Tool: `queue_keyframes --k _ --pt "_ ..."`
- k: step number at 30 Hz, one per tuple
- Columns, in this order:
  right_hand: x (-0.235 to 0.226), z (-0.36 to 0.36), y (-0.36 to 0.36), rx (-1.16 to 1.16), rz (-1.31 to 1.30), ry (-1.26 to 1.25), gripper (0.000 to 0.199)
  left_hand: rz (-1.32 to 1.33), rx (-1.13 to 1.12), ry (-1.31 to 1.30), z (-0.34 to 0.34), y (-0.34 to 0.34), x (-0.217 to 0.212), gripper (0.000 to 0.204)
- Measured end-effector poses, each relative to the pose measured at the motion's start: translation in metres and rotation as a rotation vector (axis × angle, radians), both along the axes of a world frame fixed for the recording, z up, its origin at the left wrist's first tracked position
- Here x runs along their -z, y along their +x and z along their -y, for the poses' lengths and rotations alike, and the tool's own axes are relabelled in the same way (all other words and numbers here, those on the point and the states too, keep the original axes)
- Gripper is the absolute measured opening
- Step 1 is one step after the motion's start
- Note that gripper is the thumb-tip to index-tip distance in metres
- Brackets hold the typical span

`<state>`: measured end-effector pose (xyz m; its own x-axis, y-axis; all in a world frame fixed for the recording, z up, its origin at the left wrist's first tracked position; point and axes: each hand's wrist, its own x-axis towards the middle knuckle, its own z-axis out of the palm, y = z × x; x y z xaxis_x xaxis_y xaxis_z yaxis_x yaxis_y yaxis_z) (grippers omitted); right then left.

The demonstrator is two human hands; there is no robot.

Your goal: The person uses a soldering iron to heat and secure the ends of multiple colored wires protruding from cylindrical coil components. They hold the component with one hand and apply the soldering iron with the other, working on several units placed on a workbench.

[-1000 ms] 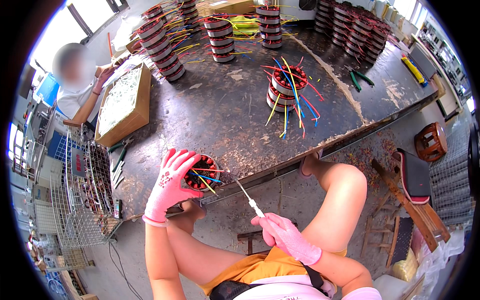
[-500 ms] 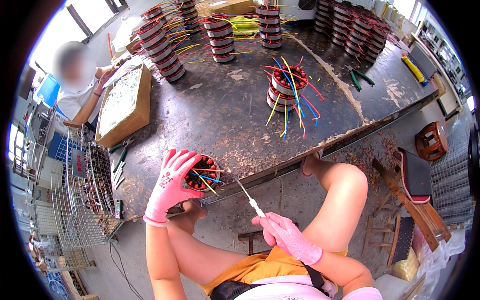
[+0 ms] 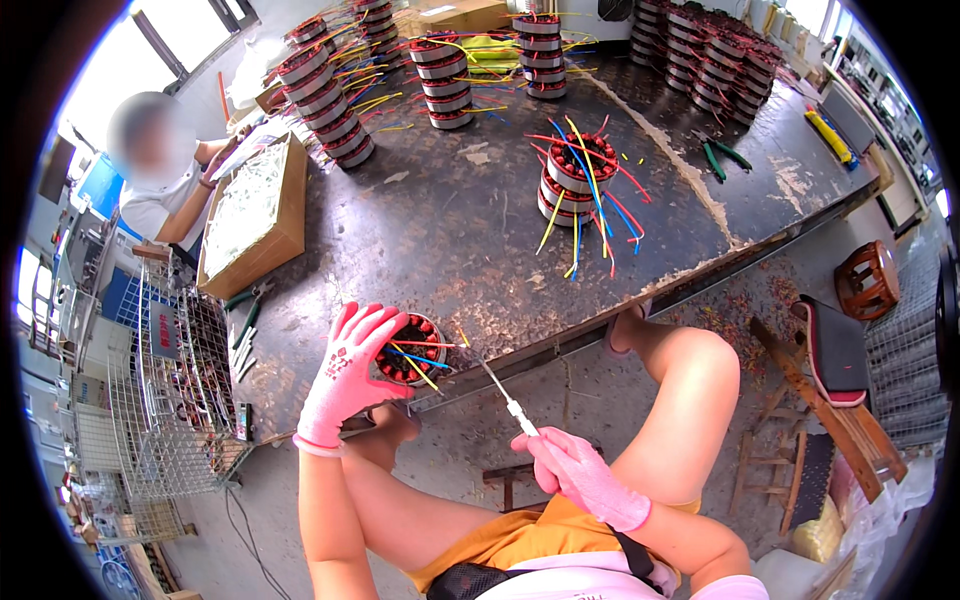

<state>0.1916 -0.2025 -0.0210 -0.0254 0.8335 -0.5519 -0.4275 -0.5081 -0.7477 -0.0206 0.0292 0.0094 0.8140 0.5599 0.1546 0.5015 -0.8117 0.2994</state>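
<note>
A ring-shaped motor stator (image 3: 436, 352) with red windings sits at the table's near edge. Red, blue and yellow lead wires stick out of it to the right. My left hand (image 3: 352, 372), in a pink glove, grips its left side, fingers along the far side and thumb on the near side. In my pink-gloved right hand (image 3: 588, 478) is a thin metal rod tool with a white handle (image 3: 519, 416). Its tip is beside the end of the red wire; whether they touch I cannot tell. A small yellowish piece shows at that spot.
Two stacked stators (image 3: 572, 180) with spread wires stand mid-table. Taller stator stacks (image 3: 440, 85) line the back. Green-handled pliers (image 3: 722, 158) lie at right; a cardboard box (image 3: 285, 235) of pale pieces is at left. A co-worker (image 3: 165, 205) sits beyond it. A wire basket (image 3: 165, 390) adjoins the table's left.
The whole view has shifted slightly. My left hand still grips the stator, and the rod tool's tip remains near the red wire's end, with only slight movement.
</note>
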Motion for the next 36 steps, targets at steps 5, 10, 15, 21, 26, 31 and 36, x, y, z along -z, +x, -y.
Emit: queue_keyframes --k 5,10,15,21,26,31,36 --pt "0.002 0.002 0.001 0.008 0.004 0.012 0.029 0.010 0.004 0.006 0.000 0.001 0.001 0.086" --pt "-0.009 0.009 0.007 0.052 -0.030 0.027 0.031 0.031 -0.018 0.058 0.002 0.002 0.001 0.085" --pt "-0.019 0.025 0.027 0.099 -0.052 0.087 0.032 0.035 -0.116 0.118 0.006 0.006 0.002 0.085" --pt "-0.037 0.056 0.080 0.291 0.058 0.180 0.040 0.084 -0.187 0.214 -0.009 0.021 0.031 0.093" --pt "-0.009 0.049 0.132 0.432 0.118 0.298 0.044 -0.065 -0.321 0.262 -0.020 0.007 0.025 0.095" --pt "0.002 0.012 0.184 0.605 -0.124 0.279 0.030 -0.211 -0.421 0.288 -0.046 0.019 0.021 0.095" --pt "0.006 -0.021 0.212 0.624 -0.330 0.462 0.029 -0.213 -0.516 0.277 -0.079 0.037 0.025 0.095"
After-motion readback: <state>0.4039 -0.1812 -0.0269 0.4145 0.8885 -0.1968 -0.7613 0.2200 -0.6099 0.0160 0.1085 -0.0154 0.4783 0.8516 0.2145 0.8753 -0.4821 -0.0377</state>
